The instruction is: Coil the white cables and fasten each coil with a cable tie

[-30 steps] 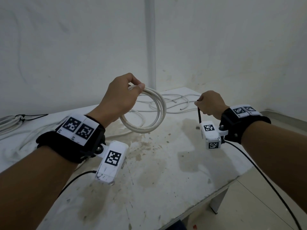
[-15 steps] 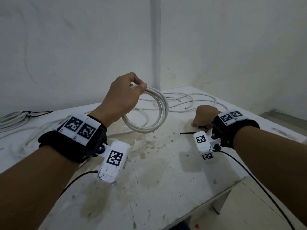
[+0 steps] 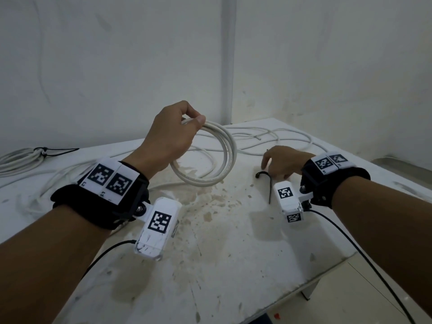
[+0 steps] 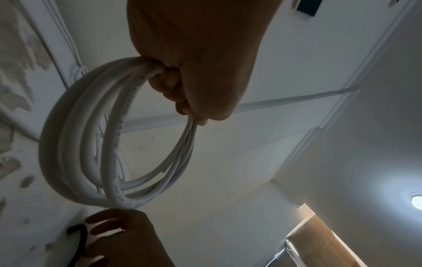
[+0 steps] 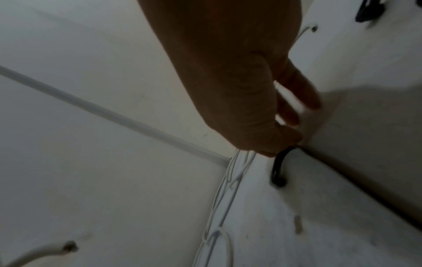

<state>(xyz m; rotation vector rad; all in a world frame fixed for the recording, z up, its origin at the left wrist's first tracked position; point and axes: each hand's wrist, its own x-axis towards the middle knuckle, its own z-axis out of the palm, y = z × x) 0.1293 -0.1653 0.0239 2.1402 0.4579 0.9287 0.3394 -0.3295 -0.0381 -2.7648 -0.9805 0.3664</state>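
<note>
My left hand (image 3: pixel 190 121) holds a coil of white cable (image 3: pixel 230 157) upright above the table, fingers curled round the top of its loops (image 4: pixel 75 144). My right hand (image 3: pixel 278 164) is low on the table to the right of the coil, fingers spread. A black cable tie (image 3: pixel 268 183) lies bent on the table and runs under that hand. In the right wrist view a fingertip touches the cable tie (image 5: pixel 277 169) where it curves. In the left wrist view the right hand (image 4: pixel 118 234) lies flat over the cable tie (image 4: pixel 81 234).
Loose white cables (image 3: pixel 280 136) sprawl across the back of the stained white table (image 3: pixel 210 242). A tied coil (image 3: pixel 21 157) lies at the far left. The table's front-right edge (image 3: pixel 304 284) drops to the floor. Walls meet in a corner close behind.
My right hand came down from holding the tie in the air to the table, its fingers spread out, and the tie now lies on the surface. The left hand and coil barely moved.
</note>
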